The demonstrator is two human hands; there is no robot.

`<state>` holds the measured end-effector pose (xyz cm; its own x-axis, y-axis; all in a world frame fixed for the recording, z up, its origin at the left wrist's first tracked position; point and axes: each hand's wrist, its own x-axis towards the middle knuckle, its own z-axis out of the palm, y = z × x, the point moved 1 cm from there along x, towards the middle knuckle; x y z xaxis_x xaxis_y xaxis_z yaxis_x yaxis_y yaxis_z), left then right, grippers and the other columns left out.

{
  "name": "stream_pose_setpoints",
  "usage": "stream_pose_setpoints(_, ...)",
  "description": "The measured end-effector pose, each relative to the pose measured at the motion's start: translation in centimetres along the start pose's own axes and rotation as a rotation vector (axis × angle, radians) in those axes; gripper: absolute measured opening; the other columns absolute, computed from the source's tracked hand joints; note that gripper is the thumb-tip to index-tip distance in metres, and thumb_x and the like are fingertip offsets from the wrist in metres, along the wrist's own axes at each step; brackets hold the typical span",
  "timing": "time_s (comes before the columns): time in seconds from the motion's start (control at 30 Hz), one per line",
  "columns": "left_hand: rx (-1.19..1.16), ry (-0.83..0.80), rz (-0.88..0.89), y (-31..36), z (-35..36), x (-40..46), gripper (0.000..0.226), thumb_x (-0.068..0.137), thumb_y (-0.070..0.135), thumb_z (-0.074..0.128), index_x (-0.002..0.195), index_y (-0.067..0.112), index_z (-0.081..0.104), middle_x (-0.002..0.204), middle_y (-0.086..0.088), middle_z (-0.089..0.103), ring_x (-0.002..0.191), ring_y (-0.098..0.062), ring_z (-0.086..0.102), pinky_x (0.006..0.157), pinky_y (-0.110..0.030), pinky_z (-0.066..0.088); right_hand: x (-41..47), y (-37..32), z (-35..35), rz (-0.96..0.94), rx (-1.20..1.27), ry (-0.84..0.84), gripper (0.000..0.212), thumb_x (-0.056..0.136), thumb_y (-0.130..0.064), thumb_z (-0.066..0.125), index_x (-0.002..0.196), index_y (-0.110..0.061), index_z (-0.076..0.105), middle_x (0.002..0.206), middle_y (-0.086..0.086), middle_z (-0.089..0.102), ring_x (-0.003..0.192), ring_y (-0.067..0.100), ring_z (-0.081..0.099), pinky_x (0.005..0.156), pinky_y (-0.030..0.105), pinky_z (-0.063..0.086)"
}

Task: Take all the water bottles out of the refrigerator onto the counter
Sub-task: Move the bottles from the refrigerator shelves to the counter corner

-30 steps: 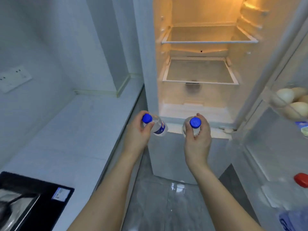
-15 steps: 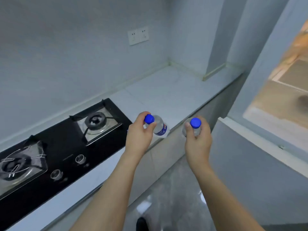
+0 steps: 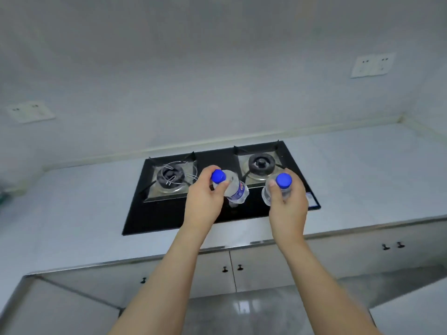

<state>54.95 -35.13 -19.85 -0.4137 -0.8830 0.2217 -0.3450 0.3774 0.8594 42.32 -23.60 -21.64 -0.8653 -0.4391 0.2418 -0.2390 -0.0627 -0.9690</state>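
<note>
L hand wraps neck/shoulder of a small water bottle, blue cap up, body tilted toward the gas hob. R hand grips a 2nd bottle near its cap, roughly upright. Both held in air over hob front, w/ neither touching the table. Fridge not in view.

Risks, judged: setting down on the hob glass or burner grate instead of bare table at L or R end gives uneven footing, so a bottle tips. L bottle held high and tilted; may swing or slip. Wet plastic possible, can't tell.
</note>
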Motion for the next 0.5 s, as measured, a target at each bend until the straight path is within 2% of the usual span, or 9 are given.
stream_pose_setpoints(0.1,0.015,0.086,-0.027,-2.8,-6.0,0.3,0.027,0.09,0.028,0.064,0.116,0.029,0.057,0.091,0.013,0.064,0.078,-0.006,0.06,0.072,-0.023,0.05,-2.0,-1.0,5.6,-0.014,0.002,-0.083,0.028,0.095,-0.028,0.06,0.122,-0.028,0.054,0.121,-0.014,0.058,0.112,-0.008,0.05,0.098,0.011,0.038)
stream_pose_setpoints(0.17,0.016,0.139,-0.043,-4.3,-9.4,0.3,0.025,0.09,0.026,0.065,0.113,0.03,0.058,0.092,0.016,0.065,0.087,-0.008,0.062,0.077,-0.025,0.051,-3.3,-1.7,8.5,-0.007,0.009,-0.127,0.031,0.094,-0.03,0.061,0.125,-0.027,0.054,0.127,-0.012,0.056,0.118,-0.003,0.049,0.103,0.02,0.038)
stream_pose_setpoints(0.23,0.016,0.203,-0.069,-6.1,-13.4,0.3,0.022,0.09,0.025,0.065,0.109,0.033,0.057,0.09,0.014,0.065,0.086,-0.009,0.063,0.076,-0.022,0.05,-5.0,-2.7,12.2,-0.024,0.003,-0.176,0.031,0.094,-0.031,0.06,0.124,-0.026,0.055,0.133,-0.009,0.055,0.123,0.004,0.048,0.106,0.027,0.038)
stream_pose_setpoints(0.3,0.017,0.248,-0.083,-7.3,-16.6,0.1,0.021,0.09,0.022,0.064,0.107,0.033,0.056,0.092,0.01,0.065,0.084,-0.009,0.06,0.073,-0.02,0.048,-6.4,-3.7,15.2,-0.035,0.011,-0.214,0.033,0.094,-0.03,0.06,0.126,-0.023,0.055,0.134,-0.008,0.054,0.123,0.004,0.048,0.107,0.026,0.037)
stream_pose_setpoints(0.43,0.021,0.325,-0.086,-10.1,-22.9,-0.5,0.022,0.09,0.019,0.064,0.106,0.032,0.056,0.092,0.019,0.062,0.088,-0.008,0.06,0.075,-0.019,0.048,-9.6,-5.6,21.1,-0.077,0.028,-0.281,0.027,0.094,-0.025,0.06,0.12,-0.031,0.053,0.116,-0.017,0.056,0.113,0.005,0.053,0.101,0.025,0.041)
stream_pose_setpoints(0.5,0.008,0.354,-0.108,-11.7,-26.0,-0.7,0.022,0.09,0.02,0.063,0.106,0.034,0.055,0.092,0.022,0.062,0.092,-0.009,0.06,0.078,-0.021,0.049,-11.4,-6.3,24.2,-0.085,0.048,-0.325,0.025,0.094,-0.025,0.06,0.118,-0.029,0.054,0.111,-0.017,0.056,0.107,0.001,0.054,0.1,0.026,0.044)
